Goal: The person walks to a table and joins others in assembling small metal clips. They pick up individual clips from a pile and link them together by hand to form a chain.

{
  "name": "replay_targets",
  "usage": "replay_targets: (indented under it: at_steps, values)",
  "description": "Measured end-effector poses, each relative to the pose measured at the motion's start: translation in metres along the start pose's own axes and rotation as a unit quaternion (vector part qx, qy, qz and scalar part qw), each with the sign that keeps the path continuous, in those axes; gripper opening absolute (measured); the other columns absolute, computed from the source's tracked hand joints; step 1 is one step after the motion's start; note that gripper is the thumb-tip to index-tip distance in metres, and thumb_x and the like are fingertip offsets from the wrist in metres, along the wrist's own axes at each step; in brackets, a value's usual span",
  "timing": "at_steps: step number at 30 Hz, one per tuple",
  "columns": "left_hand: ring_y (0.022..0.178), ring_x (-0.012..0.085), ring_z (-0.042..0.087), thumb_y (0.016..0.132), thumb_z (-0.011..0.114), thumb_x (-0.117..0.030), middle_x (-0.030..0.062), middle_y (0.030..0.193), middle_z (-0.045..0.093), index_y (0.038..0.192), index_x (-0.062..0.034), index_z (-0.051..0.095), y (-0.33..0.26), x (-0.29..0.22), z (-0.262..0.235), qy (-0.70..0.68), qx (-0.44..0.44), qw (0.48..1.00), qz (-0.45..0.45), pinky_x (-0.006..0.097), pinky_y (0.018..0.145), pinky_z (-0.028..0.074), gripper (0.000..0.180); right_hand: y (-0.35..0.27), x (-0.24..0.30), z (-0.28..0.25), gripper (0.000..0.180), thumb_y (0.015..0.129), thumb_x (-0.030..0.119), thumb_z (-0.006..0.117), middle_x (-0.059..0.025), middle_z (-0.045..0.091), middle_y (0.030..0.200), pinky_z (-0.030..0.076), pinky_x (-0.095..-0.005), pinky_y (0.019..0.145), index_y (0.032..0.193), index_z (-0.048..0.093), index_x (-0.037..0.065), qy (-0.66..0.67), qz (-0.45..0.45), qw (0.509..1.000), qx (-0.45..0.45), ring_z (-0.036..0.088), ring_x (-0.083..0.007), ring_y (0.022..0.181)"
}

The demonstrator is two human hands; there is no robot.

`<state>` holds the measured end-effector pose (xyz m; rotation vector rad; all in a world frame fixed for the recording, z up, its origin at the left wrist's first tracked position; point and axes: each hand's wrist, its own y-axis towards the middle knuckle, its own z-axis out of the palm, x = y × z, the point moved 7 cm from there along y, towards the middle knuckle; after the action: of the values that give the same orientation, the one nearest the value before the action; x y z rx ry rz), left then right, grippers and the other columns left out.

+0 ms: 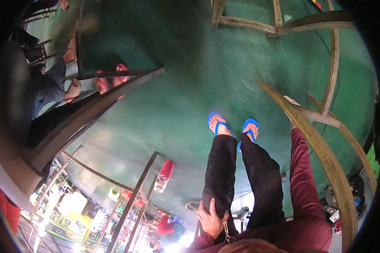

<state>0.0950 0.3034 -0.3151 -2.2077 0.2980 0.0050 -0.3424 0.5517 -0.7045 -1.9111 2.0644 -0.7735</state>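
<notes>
My left hand rests on the thigh of my black trousers, its fingers spread and nothing seen in it. Beside its thumb hangs a small light-coloured clip or pull. My right arm, in a maroon sleeve, reaches forward along the right side. A worn wooden bar that looks curved crosses in front of its end. Just past the cuff, my right hand is almost wholly hidden by that bar, so its fingers do not show. A white, flat piece sticks out by the bar there; whether I touch it cannot be made out.
Blue flip-flops are on my feet, on the green floor. More wooden frame stands ahead. At left are a dark-edged table and other people's feet. A red-and-white cylinder and metal bars lie lower left.
</notes>
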Motion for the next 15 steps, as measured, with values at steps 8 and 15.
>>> replay_targets:
  at_steps: [8,15]
  values:
    - [0.123,0.0476,0.041,0.082,0.062,-0.062,0.0356,0.144,0.028,0.156,-0.0176,0.008,-0.018,-0.005,0.007,0.076,0.083,0.992,0.052,0.058,0.098,0.038,0.101,-0.159,0.033,-0.062,0.097,0.066,0.042,0.079,-0.033,0.049,0.133,0.036,-0.0454,0.106,0.137,0.041,-0.012,-0.037,0.126,0.991,-0.002,0.047,-0.0361,0.127]
    - [0.122,0.0446,0.052,0.084,0.064,-0.052,0.0271,0.141,0.045,0.125,-0.0044,0.06,-0.1,0.006,-0.06,0.088,0.282,0.948,0.12,0.051,0.09,0.05,0.064,-0.388,0.159,-0.156,0.076,0.071,0.058,0.076,-0.0182,0.067,0.107,0.049,-0.0405,0.088,0.116,0.065,-0.003,-0.386,-0.143,0.767,0.491,0.064,-0.0301,0.099]
